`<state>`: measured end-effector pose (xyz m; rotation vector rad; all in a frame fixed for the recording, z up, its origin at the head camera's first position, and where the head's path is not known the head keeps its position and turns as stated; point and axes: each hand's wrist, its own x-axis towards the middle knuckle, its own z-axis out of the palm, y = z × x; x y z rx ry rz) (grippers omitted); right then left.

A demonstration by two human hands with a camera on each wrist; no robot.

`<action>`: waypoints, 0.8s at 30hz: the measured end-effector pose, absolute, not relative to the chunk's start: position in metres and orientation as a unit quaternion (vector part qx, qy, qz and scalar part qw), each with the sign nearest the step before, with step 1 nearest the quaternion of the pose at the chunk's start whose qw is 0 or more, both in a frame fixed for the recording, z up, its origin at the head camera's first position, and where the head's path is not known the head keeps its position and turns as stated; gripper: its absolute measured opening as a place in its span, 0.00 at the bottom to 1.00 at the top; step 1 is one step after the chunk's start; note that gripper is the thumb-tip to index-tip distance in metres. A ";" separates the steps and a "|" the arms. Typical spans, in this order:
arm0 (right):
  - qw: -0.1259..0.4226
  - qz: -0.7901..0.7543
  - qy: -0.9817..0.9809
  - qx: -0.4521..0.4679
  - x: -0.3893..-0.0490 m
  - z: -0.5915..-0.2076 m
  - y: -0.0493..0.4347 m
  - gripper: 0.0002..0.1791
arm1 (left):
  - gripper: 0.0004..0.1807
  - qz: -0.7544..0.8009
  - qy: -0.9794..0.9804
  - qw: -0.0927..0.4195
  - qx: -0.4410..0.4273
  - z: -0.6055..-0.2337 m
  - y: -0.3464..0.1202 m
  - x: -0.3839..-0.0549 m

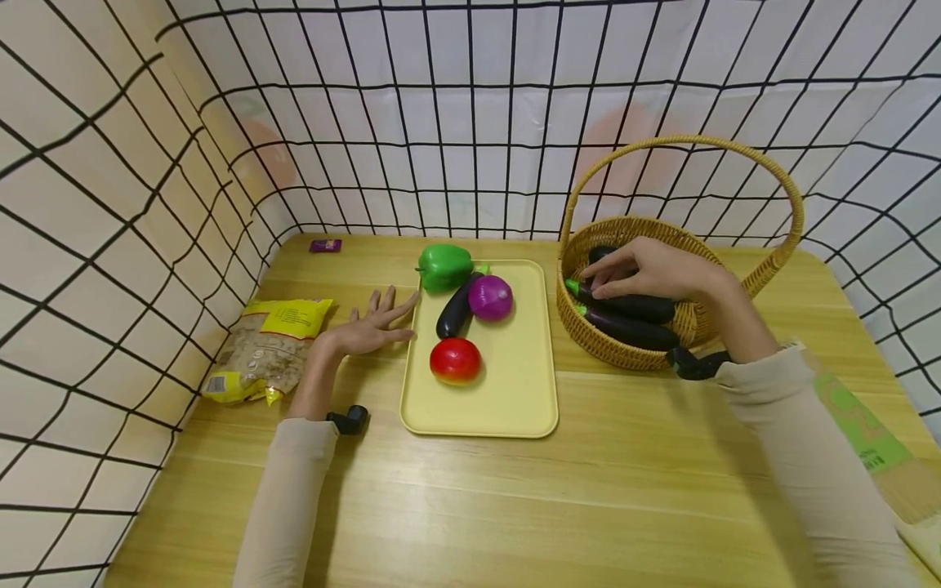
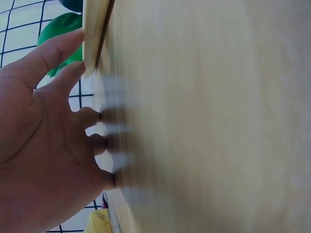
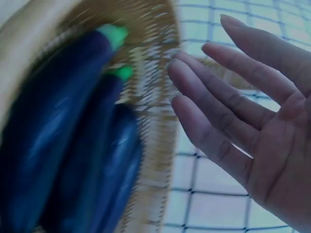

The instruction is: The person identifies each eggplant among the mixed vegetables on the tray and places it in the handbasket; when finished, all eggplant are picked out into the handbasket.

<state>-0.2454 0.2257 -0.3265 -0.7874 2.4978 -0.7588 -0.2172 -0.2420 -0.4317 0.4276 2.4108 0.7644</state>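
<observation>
My left hand [image 1: 371,327] spreads its fingers on the table at the left edge of the yellow tray [image 1: 515,400]; in the left wrist view, thumb and index finger are right at the tray's side. On the tray lie an eggplant [image 1: 454,310], a purple onion [image 1: 491,298] and a red, mango-like fruit [image 1: 456,361]. A green bell pepper [image 1: 445,268] sits across its top left corner. Over the wicker basket [image 1: 610,349] hangs my right hand [image 1: 654,269], fingers loosely bent and holding nothing. Several dark eggplants [image 3: 53,116] lie beneath it in the basket.
A yellow-and-clear bag [image 1: 268,351] lies left of my left hand, and a small purple packet [image 1: 325,246] near the table's back edge. The basket's tall handle [image 1: 684,140] arches above its rim. A green-and-brown package [image 1: 867,441] is partly behind my right sleeve. Grid-patterned cloth walls surround the table.
</observation>
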 end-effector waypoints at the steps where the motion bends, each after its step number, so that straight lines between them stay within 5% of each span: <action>1: 0.198 -0.279 0.895 -0.286 -0.244 -0.322 0.222 0.20 | 0.44 0.286 0.902 0.284 0.158 -0.432 -0.242 -0.217; 7: 0.174 -0.320 0.869 -0.334 -0.244 -0.315 0.183 0.23 | 0.43 0.285 0.903 0.282 0.155 -0.427 -0.241 -0.215; 24: 0.191 -0.339 0.807 -0.445 -0.262 -0.382 0.067 0.26 | 0.44 0.266 0.909 0.284 0.151 -0.445 -0.246 -0.225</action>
